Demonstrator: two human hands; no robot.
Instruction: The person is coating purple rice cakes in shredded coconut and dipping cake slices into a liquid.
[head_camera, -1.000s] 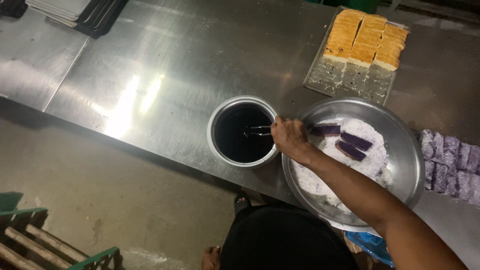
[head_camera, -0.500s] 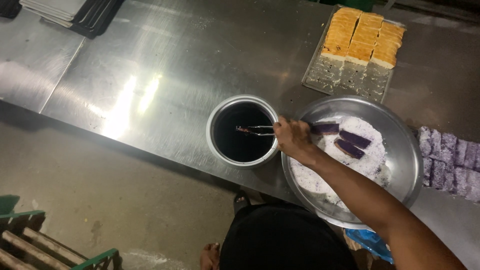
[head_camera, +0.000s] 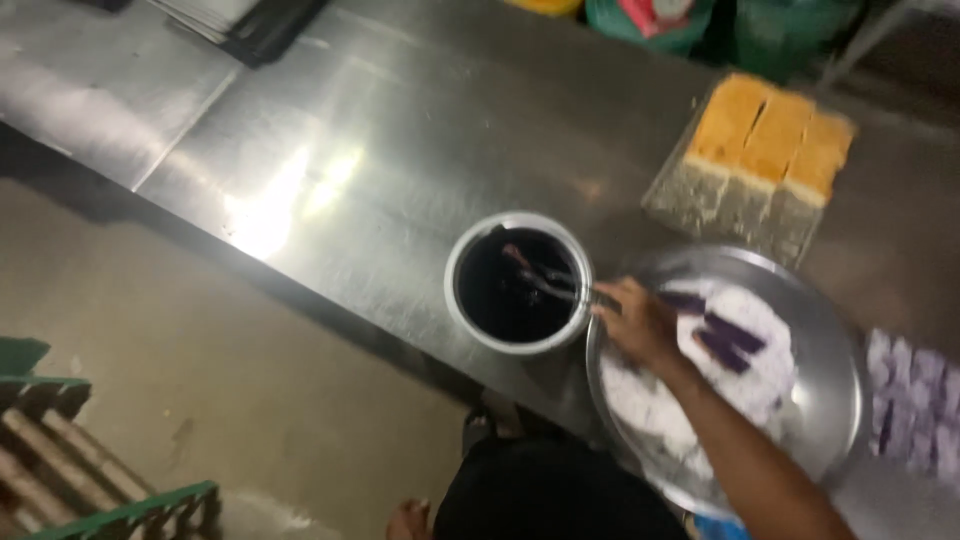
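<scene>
Tongs (head_camera: 545, 280) reach from my right hand (head_camera: 640, 322) into the round bowl (head_camera: 518, 282) of dark liquid on the steel table (head_camera: 330, 150); my fingers are clenched around their handles. Just beside the bowl, under my wrist, sits a wide metal pan (head_camera: 835, 400) holding white powder and dark purple pieces (head_camera: 725, 335). Yellow cake slices (head_camera: 765, 140) lie farther back. My left hand is out of sight.
</scene>
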